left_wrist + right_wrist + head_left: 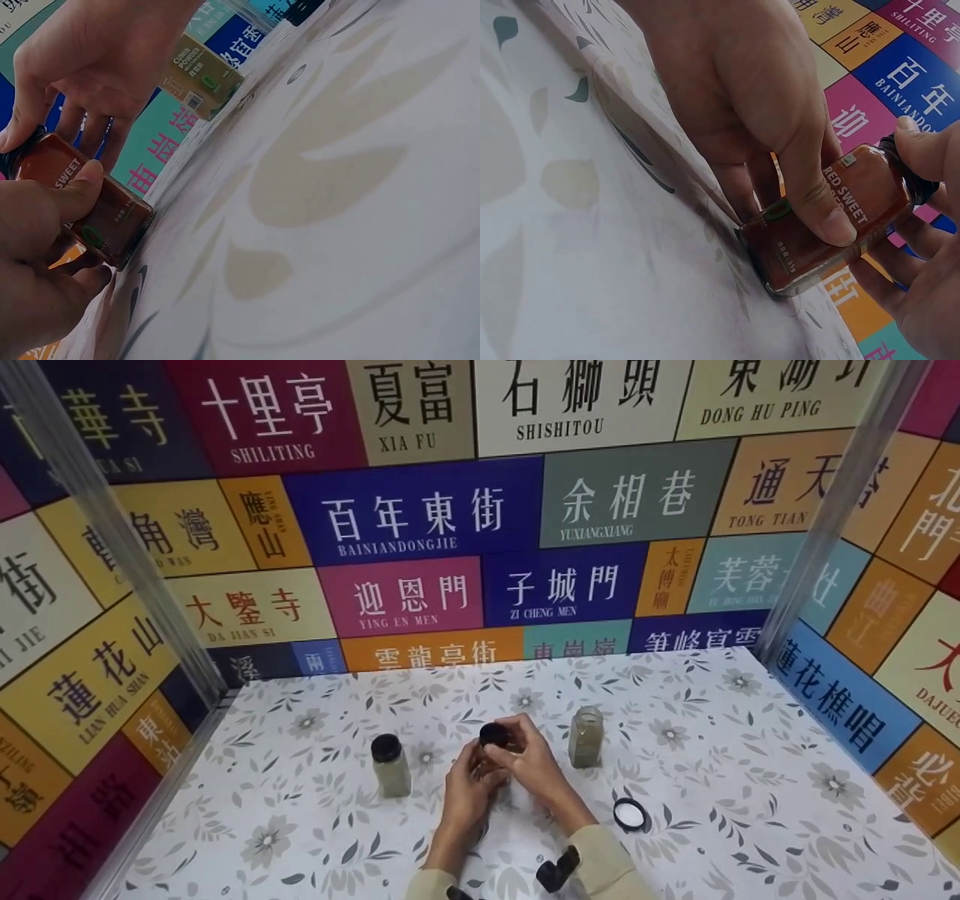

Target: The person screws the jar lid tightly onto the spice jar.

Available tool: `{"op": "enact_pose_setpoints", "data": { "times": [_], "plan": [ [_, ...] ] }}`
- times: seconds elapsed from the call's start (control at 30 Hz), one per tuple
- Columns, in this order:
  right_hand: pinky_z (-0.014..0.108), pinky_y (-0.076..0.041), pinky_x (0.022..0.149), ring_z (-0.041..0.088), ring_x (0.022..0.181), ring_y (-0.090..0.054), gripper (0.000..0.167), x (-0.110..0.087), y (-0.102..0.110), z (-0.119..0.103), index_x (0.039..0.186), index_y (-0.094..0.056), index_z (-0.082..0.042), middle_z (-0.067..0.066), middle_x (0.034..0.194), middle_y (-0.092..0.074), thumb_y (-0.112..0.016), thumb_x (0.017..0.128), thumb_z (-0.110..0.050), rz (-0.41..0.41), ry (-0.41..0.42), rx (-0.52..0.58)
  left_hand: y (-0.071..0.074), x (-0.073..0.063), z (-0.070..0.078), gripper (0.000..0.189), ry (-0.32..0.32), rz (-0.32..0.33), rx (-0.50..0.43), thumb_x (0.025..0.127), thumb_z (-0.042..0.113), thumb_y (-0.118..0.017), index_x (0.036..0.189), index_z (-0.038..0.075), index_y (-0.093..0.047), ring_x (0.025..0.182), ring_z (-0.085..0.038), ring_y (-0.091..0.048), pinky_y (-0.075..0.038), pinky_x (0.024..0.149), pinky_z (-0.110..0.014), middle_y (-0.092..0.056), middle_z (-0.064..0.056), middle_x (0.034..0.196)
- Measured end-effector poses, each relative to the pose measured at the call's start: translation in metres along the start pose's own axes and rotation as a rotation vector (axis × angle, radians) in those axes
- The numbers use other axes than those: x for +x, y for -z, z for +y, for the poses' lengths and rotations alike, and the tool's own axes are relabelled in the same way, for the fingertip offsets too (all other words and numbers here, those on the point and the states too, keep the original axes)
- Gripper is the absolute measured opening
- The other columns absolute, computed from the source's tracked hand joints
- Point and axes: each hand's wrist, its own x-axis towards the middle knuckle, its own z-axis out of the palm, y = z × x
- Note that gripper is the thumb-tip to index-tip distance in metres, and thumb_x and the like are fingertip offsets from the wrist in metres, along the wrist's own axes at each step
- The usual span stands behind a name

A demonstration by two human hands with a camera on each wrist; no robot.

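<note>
A spice jar [825, 225] of red-brown powder, its label reading "RED SWEET", stands on the table between my hands. My left hand [466, 784] holds the jar's body, thumb across the label in both wrist views. At the top, my right hand [534, 757] grips the black lid [493, 734], which sits on the jar. To the right stands an uncapped cumin powder jar [586, 739]. Its neck shows no lid in the head view. Nearer me lies a black lid [631, 814], white inside facing up. On the left is another jar [391, 772], pale inside, with a black cap.
The table [315, 825] has a white cover with grey leaves and flowers. Behind it rises a wall [412, 517] of coloured panels with Chinese lettering. Clear upright edges [832, 510] stand at both back corners.
</note>
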Motion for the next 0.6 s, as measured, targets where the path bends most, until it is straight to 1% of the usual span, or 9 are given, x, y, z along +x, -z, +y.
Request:
{"op": "enact_pose_setpoints", "data": {
  "times": [0.13, 0.23, 0.4, 0.5, 0.6],
  "plan": [
    [0.041, -0.050, 0.102, 0.032, 0.117, -0.063, 0.042, -0.0006, 0.0003, -0.0002, 0.128, -0.054, -0.003, 0.020, 0.124, -0.067, -0.072, 0.091, -0.012, -0.002, -0.019, 0.022, 0.0003, 0.0001, 0.0001, 0.061, 0.000, -0.008, -0.018, 0.084, -0.003, -0.074, 0.140, -0.003, -0.050, 0.099, -0.021, -0.069, -0.060, 0.077, -0.026, -0.068, -0.021, 0.115],
    [0.037, -0.049, 0.102, 0.032, 0.119, -0.062, 0.044, -0.0011, 0.0017, -0.0004, 0.133, -0.053, -0.002, 0.021, 0.127, -0.066, -0.069, 0.093, -0.013, -0.022, -0.027, 0.032, 0.0003, 0.0009, -0.0010, 0.059, -0.009, -0.007, -0.021, 0.084, -0.003, -0.074, 0.138, -0.004, -0.051, 0.098, -0.021, -0.069, -0.060, 0.078, -0.024, -0.068, -0.021, 0.113],
    [0.027, -0.047, 0.103, 0.036, 0.126, -0.058, 0.046, -0.0008, 0.0048, 0.0001, 0.140, -0.052, -0.001, 0.024, 0.135, -0.061, -0.062, 0.097, -0.013, -0.054, -0.008, 0.042, -0.0005, 0.0021, -0.0025, 0.059, -0.016, 0.001, -0.003, 0.083, -0.005, -0.074, 0.138, -0.004, -0.052, 0.102, -0.025, -0.069, -0.059, 0.079, -0.022, -0.067, -0.023, 0.119],
    [0.026, -0.046, 0.105, 0.038, 0.128, -0.055, 0.044, -0.0001, 0.0055, 0.0006, 0.138, -0.055, 0.000, 0.026, 0.136, -0.059, -0.061, 0.096, -0.011, -0.056, 0.009, 0.045, -0.0006, 0.0022, -0.0029, 0.059, -0.008, -0.004, -0.013, 0.084, -0.005, -0.074, 0.139, -0.003, -0.051, 0.101, -0.026, -0.069, -0.059, 0.078, -0.022, -0.067, -0.024, 0.120],
    [0.028, -0.046, 0.105, 0.037, 0.127, -0.056, 0.042, 0.0002, 0.0054, 0.0012, 0.136, -0.056, 0.000, 0.025, 0.134, -0.061, -0.062, 0.095, -0.010, -0.051, 0.010, 0.040, -0.0003, 0.0024, -0.0033, 0.059, -0.002, -0.015, -0.036, 0.084, -0.005, -0.073, 0.139, -0.003, -0.051, 0.097, -0.024, -0.069, -0.059, 0.076, -0.022, -0.067, -0.023, 0.115]
  ]
}}
